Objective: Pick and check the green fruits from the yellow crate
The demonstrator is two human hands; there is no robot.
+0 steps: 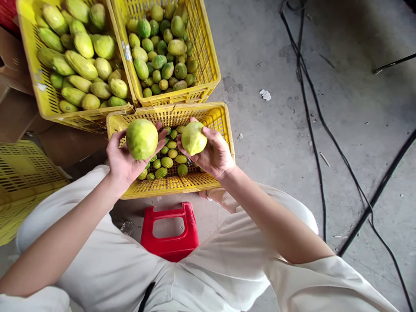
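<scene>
Sorting by size seems in hand; the left hand (125,158) cups a large green fruit (142,138), the right hand (212,154) a smaller fruit (193,138), both closed grips above the near crate (224,119); next, each likely needs its matching far crate (211,69).

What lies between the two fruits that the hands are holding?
Nothing at their own height. In the head view, the gap between the left fruit and the right fruit shows small green fruits below, in the near yellow crate.
</scene>
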